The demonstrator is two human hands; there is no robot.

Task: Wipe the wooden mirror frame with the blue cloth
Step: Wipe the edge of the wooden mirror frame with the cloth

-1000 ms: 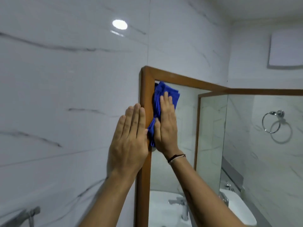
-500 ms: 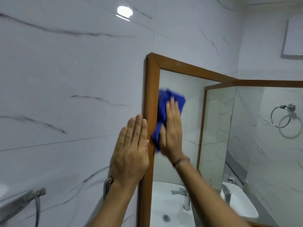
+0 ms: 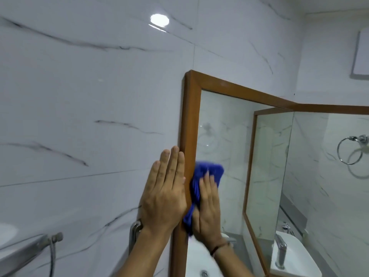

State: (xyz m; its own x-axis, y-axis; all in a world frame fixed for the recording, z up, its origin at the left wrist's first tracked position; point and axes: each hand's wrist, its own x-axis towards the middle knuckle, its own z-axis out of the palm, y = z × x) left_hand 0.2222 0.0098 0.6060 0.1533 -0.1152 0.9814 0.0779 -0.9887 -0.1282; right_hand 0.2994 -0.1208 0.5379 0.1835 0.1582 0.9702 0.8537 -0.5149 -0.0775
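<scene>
A wooden mirror frame [image 3: 189,124] hangs on the white marble wall, its left upright running down the middle of the view. My right hand [image 3: 207,208] presses a crumpled blue cloth [image 3: 207,172] flat against the inner edge of that upright and the glass beside it. The cloth sticks out above and left of my fingers, slightly blurred. My left hand [image 3: 165,192] lies flat on the wall with fingers together, its edge touching the outer side of the frame.
A mirror [image 3: 223,148] reflects a second framed mirror. A white basin with a chrome tap [image 3: 280,250] sits at lower right. A towel ring [image 3: 348,148] hangs on the right wall. Chrome shower fittings [image 3: 50,242] and a grab handle [image 3: 134,234] are at lower left.
My right hand has slid the blue cloth down the left upright, from near the top corner to about mid-height. My left hand has stayed flat on the wall beside the frame.
</scene>
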